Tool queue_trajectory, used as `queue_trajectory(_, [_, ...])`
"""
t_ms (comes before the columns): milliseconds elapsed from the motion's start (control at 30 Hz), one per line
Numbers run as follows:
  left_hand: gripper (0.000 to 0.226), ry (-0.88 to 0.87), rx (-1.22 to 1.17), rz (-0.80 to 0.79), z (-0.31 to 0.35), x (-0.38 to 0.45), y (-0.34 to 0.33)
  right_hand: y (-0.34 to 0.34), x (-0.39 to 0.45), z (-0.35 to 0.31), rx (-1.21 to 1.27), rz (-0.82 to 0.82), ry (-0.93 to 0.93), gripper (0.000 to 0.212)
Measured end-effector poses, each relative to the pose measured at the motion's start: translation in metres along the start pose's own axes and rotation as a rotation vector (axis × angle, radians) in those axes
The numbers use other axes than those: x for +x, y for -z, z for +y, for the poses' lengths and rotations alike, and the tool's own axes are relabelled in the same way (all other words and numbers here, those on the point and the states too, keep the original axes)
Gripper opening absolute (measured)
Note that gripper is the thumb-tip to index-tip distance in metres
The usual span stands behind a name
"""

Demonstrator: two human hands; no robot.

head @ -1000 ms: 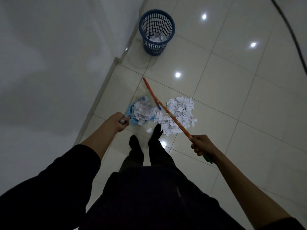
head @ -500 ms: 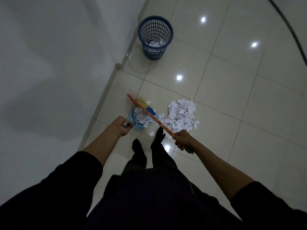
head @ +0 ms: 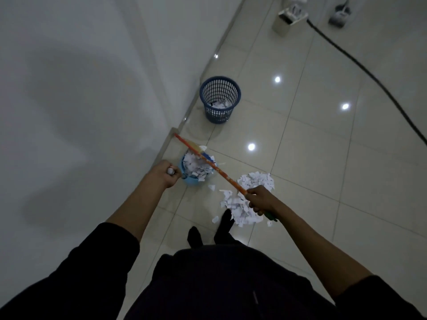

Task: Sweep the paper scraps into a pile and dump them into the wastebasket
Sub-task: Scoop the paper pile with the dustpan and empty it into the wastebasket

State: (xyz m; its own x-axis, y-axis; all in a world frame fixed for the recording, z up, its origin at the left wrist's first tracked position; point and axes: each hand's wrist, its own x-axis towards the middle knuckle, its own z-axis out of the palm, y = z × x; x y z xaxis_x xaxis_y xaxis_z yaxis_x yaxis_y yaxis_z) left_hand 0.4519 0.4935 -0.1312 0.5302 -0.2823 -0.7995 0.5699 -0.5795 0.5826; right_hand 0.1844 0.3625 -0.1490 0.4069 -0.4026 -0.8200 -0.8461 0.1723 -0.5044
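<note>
- Our left hand [head: 164, 173] is curled round the top of the dustpan's handle, close to the wall [head: 80, 100].
- The light blue dustpan [head: 190, 180] hangs from that handle just beside the hand, heaped with white paper scraps [head: 195, 166].
- Our right hand [head: 262, 200] grips the broom [head: 209, 163] near the green end of its orange stick; the stick slants up and left, across the top of the dustpan, with the pale bristles near its far end.
- The two hands are well apart, each clamped on its own tool.
- A pile of paper scraps [head: 250, 195] lies on the tiled floor [head: 323, 181] just under and beside our right hand, with a few loose bits between it and the dustpan.
- The blue wastebasket [head: 220, 99] stands upright near the wall, beyond the dustpan, with some white scraps in its bottom.
- Our dark-socked feet [head: 210, 230] stand just beside the pile.
- A black cable [head: 369, 72] runs across the floor at upper right.
</note>
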Motion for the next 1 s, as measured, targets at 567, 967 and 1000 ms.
queue_trajectory(567, [0.026, -0.089, -0.685, -0.182, 0.148, -0.071, -0.008, 0.086, -0.074, -0.098, 0.159, 0.195, 0.278, 0.029])
queue_trajectory(967, [0.024, -0.174, -0.368, -0.155, 0.180, -0.021, -0.077, 0.136, -0.020, -0.112, 0.464, 0.247, 0.260, 0.021])
queue_trajectory(1000, [0.024, -0.169, -0.337, -0.142, 0.178, -0.015, -0.082, 0.137, -0.016, -0.113, 0.497, 0.244, 0.257, 0.022])
